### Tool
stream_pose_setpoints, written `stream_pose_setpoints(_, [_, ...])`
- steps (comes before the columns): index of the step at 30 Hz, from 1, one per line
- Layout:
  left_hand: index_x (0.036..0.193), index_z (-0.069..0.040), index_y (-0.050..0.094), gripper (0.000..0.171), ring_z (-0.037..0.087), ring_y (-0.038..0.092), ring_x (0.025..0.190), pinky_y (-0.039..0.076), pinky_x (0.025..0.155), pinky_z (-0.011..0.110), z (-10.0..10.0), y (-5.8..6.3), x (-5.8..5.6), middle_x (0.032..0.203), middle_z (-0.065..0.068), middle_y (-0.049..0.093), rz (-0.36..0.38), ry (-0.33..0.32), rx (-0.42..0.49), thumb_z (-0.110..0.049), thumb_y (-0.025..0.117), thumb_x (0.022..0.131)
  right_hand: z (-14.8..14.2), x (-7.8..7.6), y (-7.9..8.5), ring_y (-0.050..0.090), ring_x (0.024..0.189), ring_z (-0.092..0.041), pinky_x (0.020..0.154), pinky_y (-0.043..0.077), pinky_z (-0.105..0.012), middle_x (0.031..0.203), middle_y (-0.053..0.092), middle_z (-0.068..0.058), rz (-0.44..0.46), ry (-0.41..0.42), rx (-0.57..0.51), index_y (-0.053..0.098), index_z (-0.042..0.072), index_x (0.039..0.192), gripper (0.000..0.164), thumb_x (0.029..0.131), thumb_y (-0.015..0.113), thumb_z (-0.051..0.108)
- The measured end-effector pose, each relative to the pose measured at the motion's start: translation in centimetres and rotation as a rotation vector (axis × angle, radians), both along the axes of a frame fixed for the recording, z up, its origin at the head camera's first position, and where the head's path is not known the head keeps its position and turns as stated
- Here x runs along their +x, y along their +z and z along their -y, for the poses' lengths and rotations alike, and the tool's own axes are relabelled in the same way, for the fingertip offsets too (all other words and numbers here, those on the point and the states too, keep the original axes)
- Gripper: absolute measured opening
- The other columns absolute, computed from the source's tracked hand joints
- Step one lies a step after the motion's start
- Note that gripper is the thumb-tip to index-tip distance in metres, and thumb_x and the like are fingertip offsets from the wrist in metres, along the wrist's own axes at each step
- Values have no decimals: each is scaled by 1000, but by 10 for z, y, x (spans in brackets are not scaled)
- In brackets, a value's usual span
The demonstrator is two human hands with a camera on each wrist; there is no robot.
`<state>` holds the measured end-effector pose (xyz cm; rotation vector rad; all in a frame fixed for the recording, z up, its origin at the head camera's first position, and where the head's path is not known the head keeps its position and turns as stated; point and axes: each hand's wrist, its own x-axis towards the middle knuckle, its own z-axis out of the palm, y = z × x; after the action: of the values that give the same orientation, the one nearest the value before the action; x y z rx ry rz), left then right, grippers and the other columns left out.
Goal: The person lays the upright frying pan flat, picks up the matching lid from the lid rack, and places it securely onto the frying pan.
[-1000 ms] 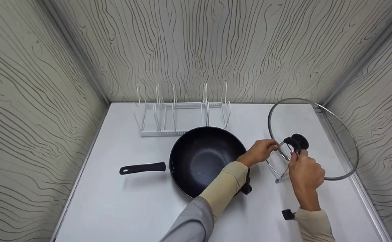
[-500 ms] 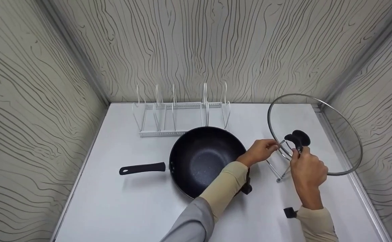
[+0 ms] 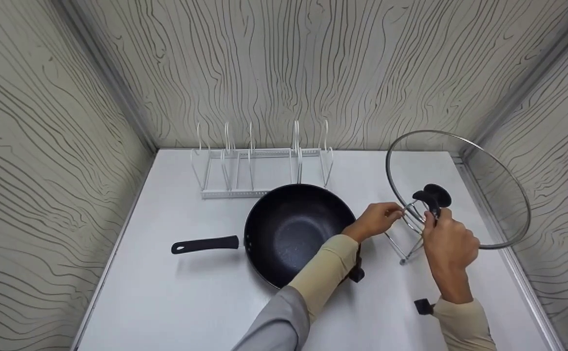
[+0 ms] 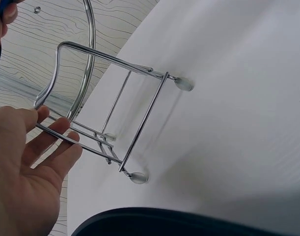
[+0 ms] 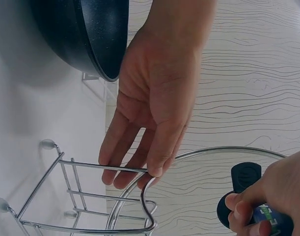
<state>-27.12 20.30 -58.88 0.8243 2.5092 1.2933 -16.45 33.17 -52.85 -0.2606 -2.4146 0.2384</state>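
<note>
My left hand [image 3: 376,219], reaching across the wok [image 3: 289,204], pinches a side wire of a small chrome lid stand [image 4: 140,130] between thumb and fingers. The stand's feet rest on the white table. My right hand [image 3: 452,241] grips the black handle [image 3: 432,197] of a large round glass lid with a metal rim [image 3: 522,195]. The lid leans up at a slant, its near-left rim among the stand's wires. In the right wrist view the right hand [image 5: 282,191] curls round the handle, while the left thumb presses the top wire beside the lid's rim [image 5: 218,149].
The wok's long handle [image 3: 206,244] points left. Behind it stands a white wire rack [image 3: 235,193] with several upright loops. Patterned walls [image 3: 264,73] close off the back and both sides of the table [image 3: 167,302].
My right hand has moved slightly right and away from me, carrying the lid's handle; the lid's far edge has risen. The left hand stays on the stand.
</note>
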Motion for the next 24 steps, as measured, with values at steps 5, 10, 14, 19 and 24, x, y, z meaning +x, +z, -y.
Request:
stream_pose_setpoints(5, [124, -15, 77, 25, 2, 70, 114, 50, 97, 12, 0, -1, 0, 119, -6, 79, -6, -3, -6, -25, 57, 112, 0, 1, 4, 61, 53, -63, 42, 41, -68, 67, 62, -42, -13, -5, 6, 64, -15, 92, 34, 98, 74, 16])
stream_pose_setpoints(10, [123, -14, 77, 25, 3, 70, 114, 50, 97, 13, 1, 0, -1, 118, -4, 79, 1, -12, 4, -23, 56, 112, 0, 1, 9, 61, 54, -63, 42, 41, -68, 67, 63, -41, -23, -14, 2, 64, -14, 93, 33, 98, 75, 17])
stream_pose_setpoints(14, [123, -13, 76, 25, 3, 70, 113, 50, 97, 14, 2, 1, -1, 119, -4, 79, 15, -14, 11, -23, 56, 112, 0, 3, 14, 61, 55, -63, 43, 41, -68, 67, 63, -41, -30, -22, 5, 63, -14, 92, 34, 98, 75, 18])
stream_pose_setpoints(19, [124, -14, 76, 25, 3, 69, 115, 51, 99, 15, 2, 1, -1, 120, -4, 79, 31, -13, 19, -23, 56, 112, 0, 5, 18, 60, 56, -64, 43, 41, -69, 67, 62, -42, -38, -29, 9, 63, -14, 91, 36, 98, 74, 19])
stream_pose_setpoints(24, [124, -14, 76, 25, 5, 70, 117, 50, 100, 14, 1, -1, 0, 121, -4, 79, 22, -7, 13, -24, 56, 112, -1, 8, 24, 60, 53, -63, 42, 41, -67, 66, 62, -41, -43, -19, 7, 63, -15, 91, 36, 98, 74, 19])
